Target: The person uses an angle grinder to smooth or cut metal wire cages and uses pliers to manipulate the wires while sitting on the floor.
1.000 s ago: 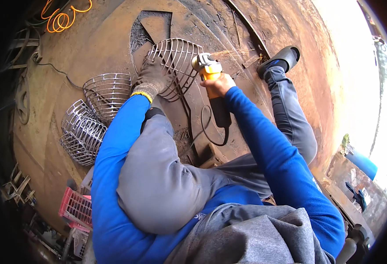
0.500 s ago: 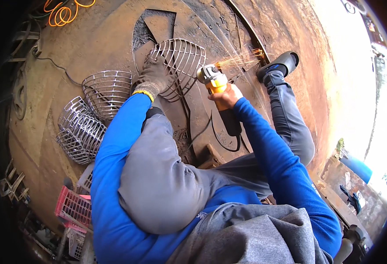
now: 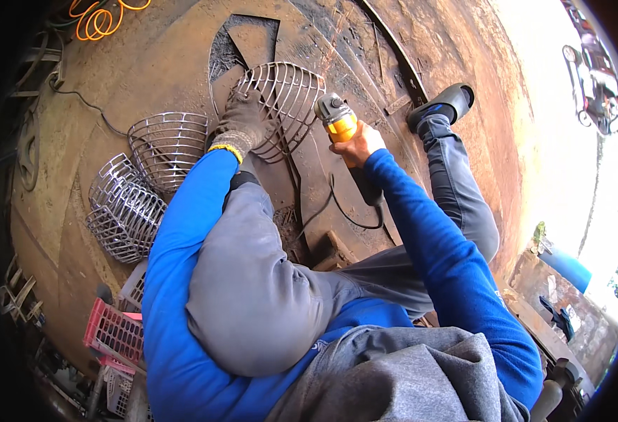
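Note:
My left hand, in a dark work glove with a yellow cuff edge, grips the left side of a curved metal wire basket. Its fingertips are partly hidden against the bars. Bare, my right hand is wrapped round the body of a yellow and black angle grinder. The grinder's head is close to the basket's right edge; I cannot tell if the disc touches it. A few faint spark streaks rise above. Left of my glove stands another wire basket.
Several more wire frames are piled at the left. The grinder's black cord loops over the brown metal floor by a small block. Pink and white plastic crates stand lower left. An orange coiled hose lies at upper left.
The bright spark stream toward my right shoe has gone; only faint streaks now point upward. The grinder has turned slightly in my right hand. My left hand keeps its hold on the basket.

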Tool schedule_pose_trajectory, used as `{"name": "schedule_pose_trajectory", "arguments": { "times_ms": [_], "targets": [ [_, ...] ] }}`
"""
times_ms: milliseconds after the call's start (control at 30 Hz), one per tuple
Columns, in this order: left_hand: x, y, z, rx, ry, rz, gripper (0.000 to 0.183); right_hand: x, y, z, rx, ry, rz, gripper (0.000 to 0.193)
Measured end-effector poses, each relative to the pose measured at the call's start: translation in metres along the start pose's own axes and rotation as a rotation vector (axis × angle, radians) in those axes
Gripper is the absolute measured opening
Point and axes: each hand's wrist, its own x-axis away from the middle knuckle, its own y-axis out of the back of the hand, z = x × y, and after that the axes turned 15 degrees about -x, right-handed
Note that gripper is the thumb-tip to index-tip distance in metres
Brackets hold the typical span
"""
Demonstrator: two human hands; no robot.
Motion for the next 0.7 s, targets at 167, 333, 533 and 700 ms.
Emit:
{"name": "schedule_pose_trajectory", "arguments": {
  "times_ms": [167,333,533,700],
  "targets": [
    [0.002,0.002,0.001,0.010,-0.003,0.011,0.094,0.009,0.002,-0.004,0.023,0.049,0.071,0.061],
    [-0.002,-0.011,0.002,-0.058,0.056,-0.044,0.093,-0.008,0.003,-0.012,-0.104,0.086,0.138,0.052],
    [0.004,0.001,-0.004,-0.027,0.007,-0.025,0.090,-0.037,0.004,-0.041,-0.372,-0.036,0.190,0.054],
    [0.008,0.001,0.001,-0.047,0.046,-0.039,0.086,-0.023,0.005,-0.032,-0.442,-0.038,0.236,0.055]
  ]
}}
